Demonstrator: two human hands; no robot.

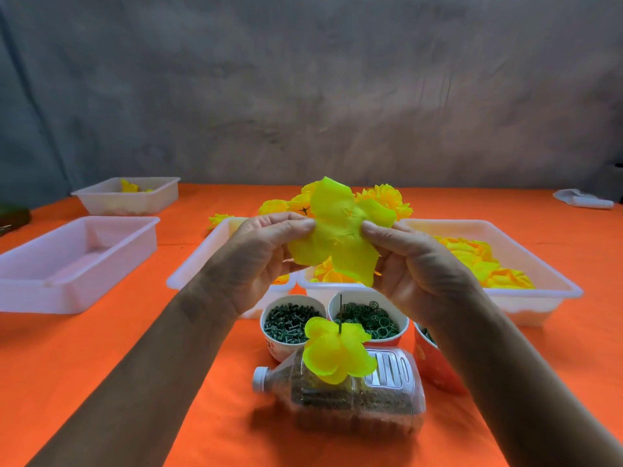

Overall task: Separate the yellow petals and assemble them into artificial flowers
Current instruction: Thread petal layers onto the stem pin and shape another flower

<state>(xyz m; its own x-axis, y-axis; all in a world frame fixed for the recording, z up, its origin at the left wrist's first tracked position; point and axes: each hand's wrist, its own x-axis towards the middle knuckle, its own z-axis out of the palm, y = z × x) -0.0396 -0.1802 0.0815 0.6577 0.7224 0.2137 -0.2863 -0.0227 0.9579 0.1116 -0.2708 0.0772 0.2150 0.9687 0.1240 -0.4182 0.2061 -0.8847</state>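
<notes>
Holding the petal piece (338,235) up in mid-air w/ both hands, centre of scene, above the trays. Your left hand (259,261) pinches its left edge, thumb + fingers curled round the fabric; your right hand (418,261) pinches the right edge the same way. Both palms face inward, wrists roughly level, forearms coming in from the near corners.

Key relation: the spike (340,313) stands upright straight below and nearer to you than the piece, already carrying a stacked petal layer (337,348), stuck into the bottle (350,396) lying on its side. Piece's centre crease sits betw your two pinches, approx above the spike tip. So next move is prob down + toward you, centre hole onto the tip. Both hands abt equally near; neither has the edge.

Can't tell if what you hold is one layer or several stuck together, so you may need to peel first.

Risk: piece is floppy, lobes hang down and could hide the tip.

Petal stock sits in the tray (526,264) on the right; cup of pins (291,323) and cup of rings (371,320) just beyond the bottle, on the orange table (118,348).
</notes>
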